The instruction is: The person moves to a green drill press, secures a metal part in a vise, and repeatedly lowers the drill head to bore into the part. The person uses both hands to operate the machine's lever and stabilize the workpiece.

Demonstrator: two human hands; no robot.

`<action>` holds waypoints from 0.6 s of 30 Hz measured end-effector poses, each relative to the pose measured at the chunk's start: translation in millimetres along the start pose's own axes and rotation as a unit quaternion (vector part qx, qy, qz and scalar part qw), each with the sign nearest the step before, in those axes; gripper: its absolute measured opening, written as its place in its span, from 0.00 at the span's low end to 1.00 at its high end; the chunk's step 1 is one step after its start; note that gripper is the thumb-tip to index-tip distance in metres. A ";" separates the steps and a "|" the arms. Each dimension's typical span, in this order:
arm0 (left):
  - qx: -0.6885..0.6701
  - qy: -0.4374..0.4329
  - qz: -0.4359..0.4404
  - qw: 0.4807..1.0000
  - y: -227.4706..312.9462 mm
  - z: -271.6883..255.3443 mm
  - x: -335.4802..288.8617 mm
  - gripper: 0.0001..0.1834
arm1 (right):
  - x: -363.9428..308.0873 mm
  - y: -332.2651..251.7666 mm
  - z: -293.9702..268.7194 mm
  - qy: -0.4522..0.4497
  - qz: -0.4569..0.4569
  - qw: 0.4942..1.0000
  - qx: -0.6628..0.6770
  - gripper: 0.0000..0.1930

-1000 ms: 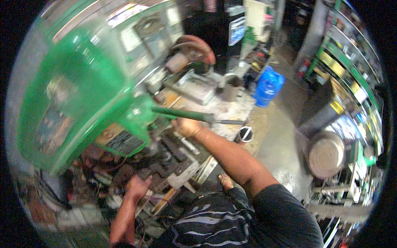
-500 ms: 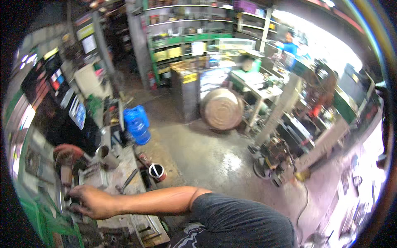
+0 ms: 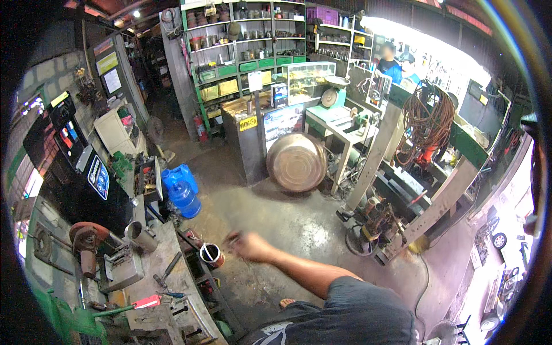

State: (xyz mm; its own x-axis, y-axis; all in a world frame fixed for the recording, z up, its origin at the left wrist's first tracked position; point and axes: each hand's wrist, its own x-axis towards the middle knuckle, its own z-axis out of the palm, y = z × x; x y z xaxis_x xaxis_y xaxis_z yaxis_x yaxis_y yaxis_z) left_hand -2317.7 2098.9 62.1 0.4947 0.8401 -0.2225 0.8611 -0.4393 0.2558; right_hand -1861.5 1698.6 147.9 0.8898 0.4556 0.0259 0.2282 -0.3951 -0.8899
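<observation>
Concrete floor point(image 3: 276, 215) mid-scene, bench point(image 3: 150, 265) near left w/ hammer point(image 3: 171, 264) on top; R hand point(image 3: 250, 247) blurred above floor, just right of red bucket point(image 3: 217, 263), can't tell if fingers grip sth

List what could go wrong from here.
The blurred right hand appears close to the bucket in this view and might knock it. The hammer lies with its handle toward the edge of the bench, so a bump could send it down. A dropped tool might hurt the bare foot.
</observation>
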 end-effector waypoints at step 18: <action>0.084 -0.021 -0.025 0.996 33.4 7.5 5.7 0.44 | -57.9 85.9 -354.6 0.521 0.010 0.688 0.506 0.05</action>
State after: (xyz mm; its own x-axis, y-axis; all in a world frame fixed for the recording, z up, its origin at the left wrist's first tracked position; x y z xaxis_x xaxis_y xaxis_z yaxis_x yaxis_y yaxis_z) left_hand -2285.3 2086.6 62.4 0.4521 0.8496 -0.2716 0.8905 -0.4474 0.0828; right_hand -1753.2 1355.4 231.4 0.8093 -0.5686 -0.1477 0.2888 0.6040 -0.7428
